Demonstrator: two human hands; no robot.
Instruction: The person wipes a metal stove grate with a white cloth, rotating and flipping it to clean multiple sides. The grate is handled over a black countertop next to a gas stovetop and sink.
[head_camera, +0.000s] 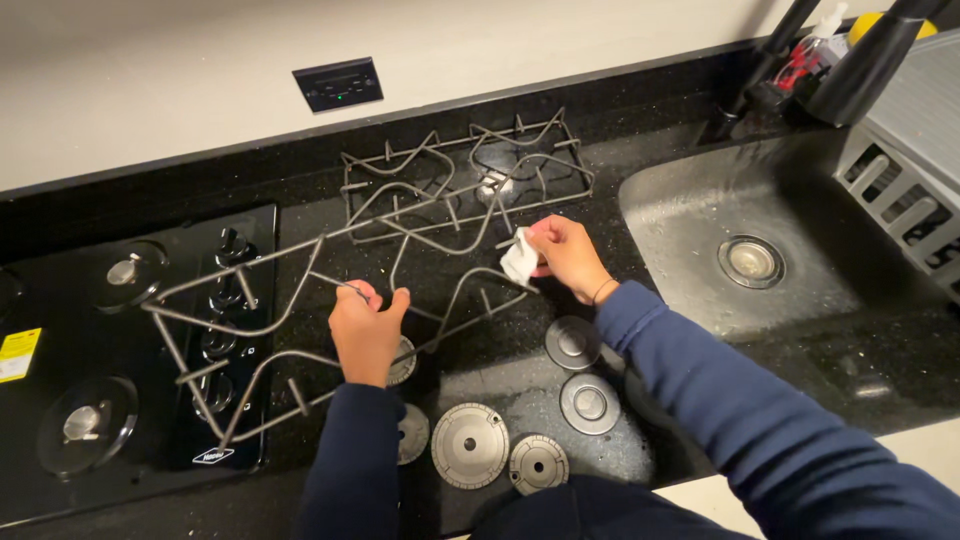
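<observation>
My left hand (366, 325) grips a bar of a large grey metal stove grate (262, 328), which is held tilted above the black counter and the cooktop's edge. Over at the grate's far right end, a small white cloth (520, 257) is pinched in my right hand (566, 254) and pressed against the bars. A second grate (462, 180) lies flat on the counter behind, partly under the first one. Both my sleeves are dark blue.
Several round metal burner caps (469, 445) lie on the counter near me. The black gas cooktop (110, 350) with burners and knobs is at left. A dark sink (750, 262) sits at right, with a dish rack (905, 190) and bottles beyond. A wall outlet (338, 84) is behind.
</observation>
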